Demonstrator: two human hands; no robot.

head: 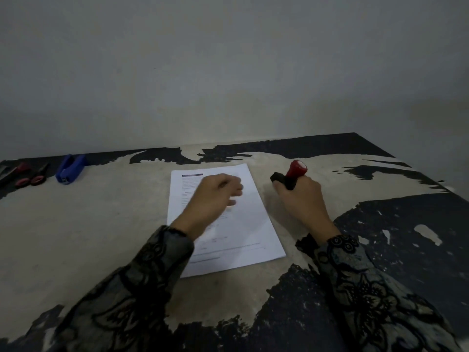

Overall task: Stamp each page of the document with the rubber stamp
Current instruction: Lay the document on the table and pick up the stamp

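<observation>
Gripping rubber stamp (pixel 291 175), right hand (pixel 302 196) beside document (pixel 256 224); left hand (pixel 215 196) over page, seemingly loosely curled.

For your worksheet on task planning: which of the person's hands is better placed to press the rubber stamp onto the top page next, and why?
The right hand: it already grips the rubber stamp just right of the document. The left hand holds nothing, over the page.
</observation>
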